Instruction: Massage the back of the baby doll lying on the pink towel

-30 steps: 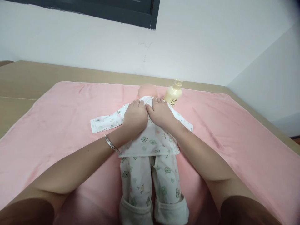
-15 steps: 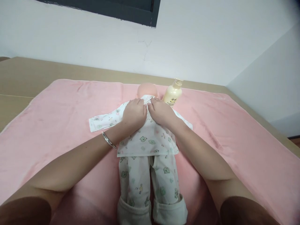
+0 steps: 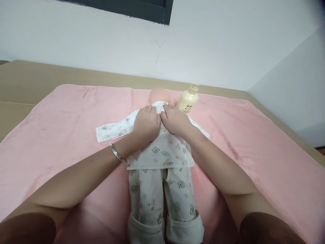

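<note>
A doll lies on its back, its bald head (image 3: 159,95) pointing away from me. It wears a white printed shirt (image 3: 162,154) and matching trousers (image 3: 152,200) with turned-up cuffs. My left hand (image 3: 147,123), below a silver bangle (image 3: 117,153) on the wrist, grips the shirt near the collar. Beside it my right hand (image 3: 176,119) pinches the other side of the collar. Both hands hide much of the chest and neck. The left sleeve in view (image 3: 113,131) is spread out flat; the right one is partly behind my forearm.
A pale yellow pump bottle (image 3: 188,101) stands just right of the doll's head. Under everything lies a pink blanket (image 3: 63,125) on a wooden surface (image 3: 33,76). Behind is a white wall (image 3: 210,44) with a dark frame (image 3: 152,13) at the top.
Both hands stay on the collar, with only a very slight shift of the fingers. The whole view has moved a little.
</note>
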`<state>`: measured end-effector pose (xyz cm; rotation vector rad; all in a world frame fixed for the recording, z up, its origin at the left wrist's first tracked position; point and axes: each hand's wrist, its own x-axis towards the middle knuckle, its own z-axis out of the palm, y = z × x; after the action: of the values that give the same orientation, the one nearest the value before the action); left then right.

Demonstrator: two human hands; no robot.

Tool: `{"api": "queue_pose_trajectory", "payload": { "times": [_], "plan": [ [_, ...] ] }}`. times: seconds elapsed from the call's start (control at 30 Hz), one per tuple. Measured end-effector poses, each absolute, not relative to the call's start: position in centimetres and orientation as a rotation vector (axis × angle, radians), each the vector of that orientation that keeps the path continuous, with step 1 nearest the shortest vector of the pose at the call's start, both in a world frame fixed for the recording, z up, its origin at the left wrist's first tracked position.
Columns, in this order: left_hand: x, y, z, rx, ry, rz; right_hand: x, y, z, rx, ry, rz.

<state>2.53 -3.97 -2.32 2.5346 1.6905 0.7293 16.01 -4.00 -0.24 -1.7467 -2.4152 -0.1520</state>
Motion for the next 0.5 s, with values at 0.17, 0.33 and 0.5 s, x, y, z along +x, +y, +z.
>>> {"api": "queue_pose_trajectory", "payload": {
  "times": [0.17,0.33,0.5],
  "plan": [
    [2.4,-4.0,-2.5,2.491,1.619,0.841,15.8,-4.5,-0.4,-1.708,-2.534,-0.262],
    [1.9,-2.5,-2.5,2.260,1.620,0.868,15.2,-5.5,-0.4,-1.723,-2.344,-0.150],
    [2.0,-2.3,-3.1,2.233,1.630,0.991,15.2,-3.8,-1.2,-1.749,-2.196,0.029]
  ]
}}
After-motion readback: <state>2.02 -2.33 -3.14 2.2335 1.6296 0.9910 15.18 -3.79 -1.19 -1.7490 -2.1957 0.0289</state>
